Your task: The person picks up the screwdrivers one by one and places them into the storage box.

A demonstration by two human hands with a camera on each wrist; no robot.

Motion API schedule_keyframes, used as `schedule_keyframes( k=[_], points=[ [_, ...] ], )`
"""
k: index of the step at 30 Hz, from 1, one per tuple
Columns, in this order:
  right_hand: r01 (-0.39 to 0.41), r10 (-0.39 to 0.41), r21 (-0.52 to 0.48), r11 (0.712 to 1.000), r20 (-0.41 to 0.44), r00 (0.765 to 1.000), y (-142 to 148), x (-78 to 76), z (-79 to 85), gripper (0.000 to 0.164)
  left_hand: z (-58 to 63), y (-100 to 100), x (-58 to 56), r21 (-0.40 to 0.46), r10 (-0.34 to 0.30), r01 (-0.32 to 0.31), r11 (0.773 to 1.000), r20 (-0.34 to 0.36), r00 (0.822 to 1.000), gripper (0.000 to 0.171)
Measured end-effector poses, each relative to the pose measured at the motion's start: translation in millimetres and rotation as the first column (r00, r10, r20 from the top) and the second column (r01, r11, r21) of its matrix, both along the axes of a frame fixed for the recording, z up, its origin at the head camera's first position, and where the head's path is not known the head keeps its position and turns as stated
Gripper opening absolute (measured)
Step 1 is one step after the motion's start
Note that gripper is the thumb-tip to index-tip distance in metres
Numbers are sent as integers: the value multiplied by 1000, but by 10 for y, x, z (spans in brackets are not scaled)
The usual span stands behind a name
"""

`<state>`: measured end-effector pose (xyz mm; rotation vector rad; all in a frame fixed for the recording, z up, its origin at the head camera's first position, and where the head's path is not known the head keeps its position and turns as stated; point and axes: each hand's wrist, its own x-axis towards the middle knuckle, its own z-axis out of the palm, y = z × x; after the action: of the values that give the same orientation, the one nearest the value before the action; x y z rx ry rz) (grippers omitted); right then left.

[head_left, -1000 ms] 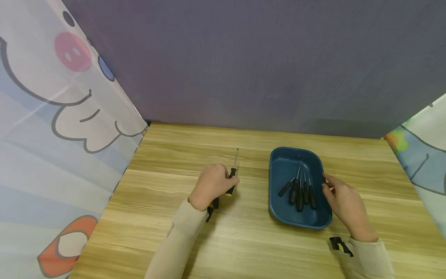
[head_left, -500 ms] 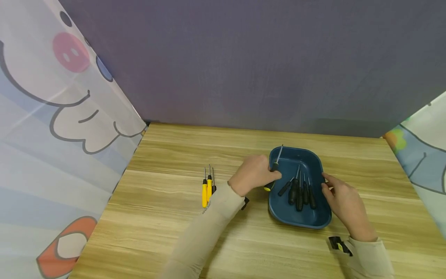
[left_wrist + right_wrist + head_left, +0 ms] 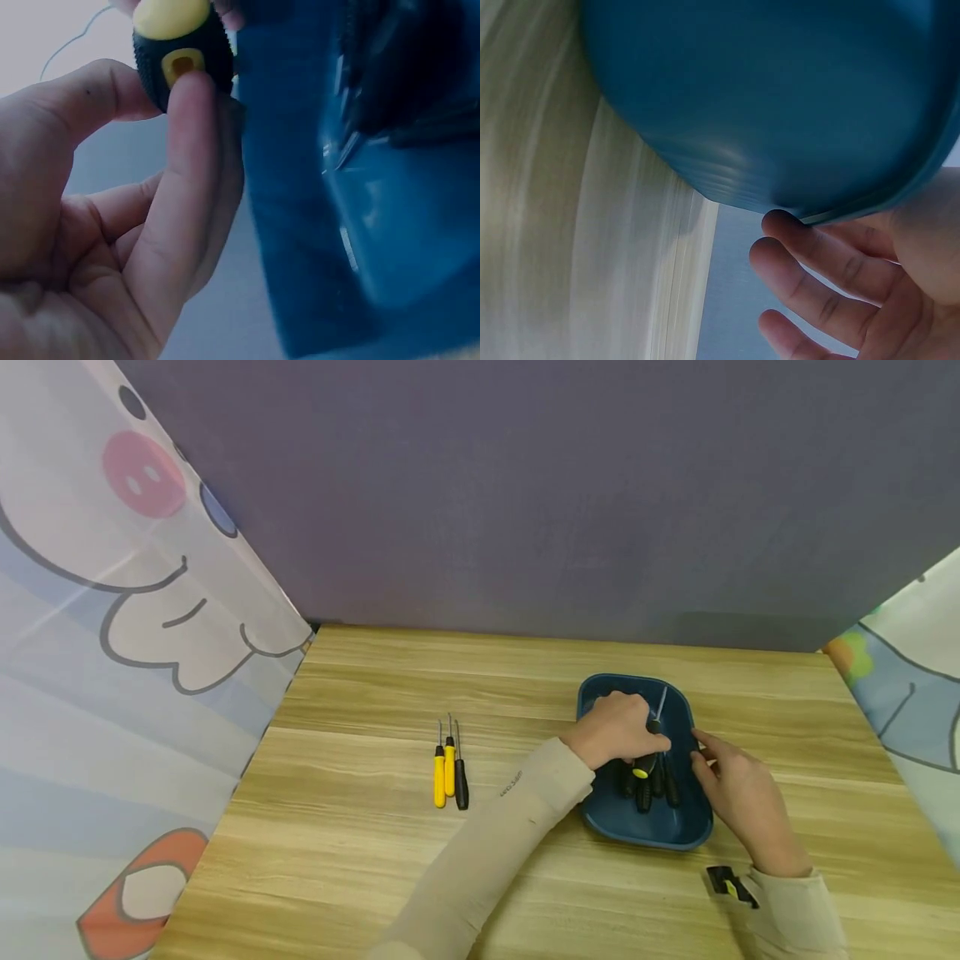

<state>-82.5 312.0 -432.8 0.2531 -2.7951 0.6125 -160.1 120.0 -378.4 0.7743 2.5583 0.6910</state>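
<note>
My left hand (image 3: 617, 728) is over the blue plastic tray (image 3: 618, 822), holding a screwdriver (image 3: 642, 770) with a black grip and yellow end cap between thumb and fingers. Its metal shaft points away from me. In the left wrist view, the fingertips wrap the ribbed screwdriver handle (image 3: 172, 21). Below lie several black-handled screwdrivers (image 3: 672, 787), partly covered by this hand. At the tray's right side, my right hand (image 3: 750, 802) holds the rim. In the right wrist view, fingertips (image 3: 780, 221) meet the rim from outside, while the thumb is mostly hidden behind it.
Left of the tray, two yellow-handled screwdrivers (image 3: 439, 781) and one black-handled screwdriver (image 3: 461, 785) lie side by side on the wooden table (image 3: 360, 860). A grey panel (image 3: 525, 527) stands along the back edge, and a printed curtain (image 3: 60, 727) hangs at the left.
My left hand has carried the screwdriver rightward from the table to over the tray, uncovering the three screwdrivers on the left. The right hand has stayed at the rim.
</note>
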Motion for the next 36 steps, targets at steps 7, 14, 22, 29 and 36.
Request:
schedule_keyframes(
  k=[7, 14, 22, 29, 36],
  points=[
    [-17, 17, -5, 1000, -10, 1000, -9, -10, 5, 35, -126, 124, 19, -88, 60, -52, 995, 92, 994, 41],
    [-17, 17, 0, 1000, -26, 1000, -14, -11, 24, 35, -171, 152, 23, -119, 39, -31, 992, 68, 997, 45],
    [-22, 22, 8, 1000, -15, 1000, 1, -18, 8, 35, -151, 149, 27, -117, 57, -50, 992, 53, 997, 40],
    [-12, 12, 6, 1000, -7, 1000, -5, -4, 11, 35, -56, 12, 88, -76, 29, -28, 997, 7, 1000, 41],
    [-9, 9, 4, 1000, -7, 1000, -12, 2, 15, 34, 102, -331, 161, -27, -6, 3, 1000, -103, 995, 50]
  ],
)
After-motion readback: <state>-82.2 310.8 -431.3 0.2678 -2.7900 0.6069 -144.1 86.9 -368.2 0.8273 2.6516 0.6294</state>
